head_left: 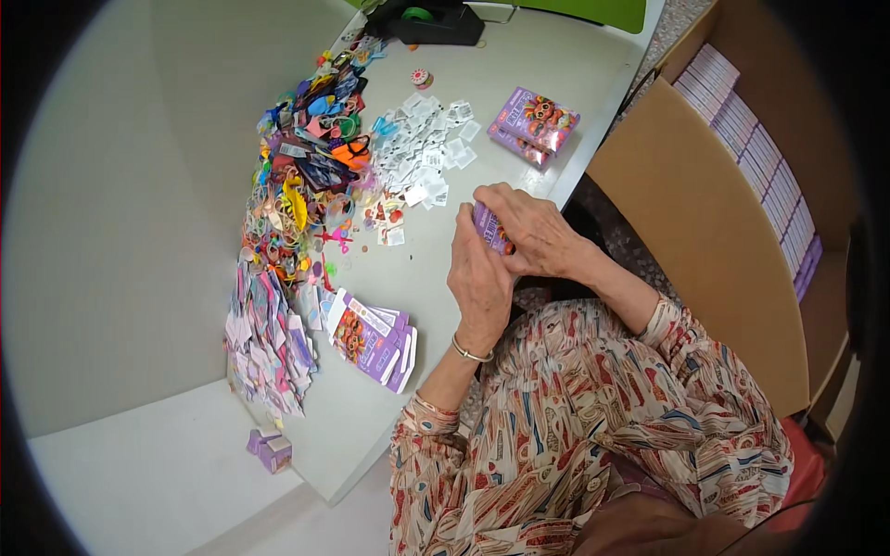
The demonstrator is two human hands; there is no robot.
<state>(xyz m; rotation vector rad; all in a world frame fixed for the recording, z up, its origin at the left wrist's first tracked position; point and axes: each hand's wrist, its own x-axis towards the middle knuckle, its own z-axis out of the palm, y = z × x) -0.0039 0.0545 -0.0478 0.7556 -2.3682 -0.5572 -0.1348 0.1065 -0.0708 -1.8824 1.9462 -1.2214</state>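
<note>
Both hands are closed round a small purple box [491, 228] with a colourful picture on it, near the table's right edge. My left hand [478, 276] grips its near left side, and a bracelet is on that wrist. My right hand [538, 233] wraps over its other side, so much of the box is hidden. Beyond my hands lies a stack of similar purple boxes [536, 122]. Several flattened purple cartons [373, 341] lie overlapped to the left of my left forearm.
Along the table's [422, 278] left side runs a heap of colourful trinkets [315, 157], beside white paper slips [422, 139] and folded printed pieces [264, 338]. A black tape dispenser [431, 23] stands at the far edge. On the right, a large cardboard carton [705, 213] holds rows of packed boxes [756, 153].
</note>
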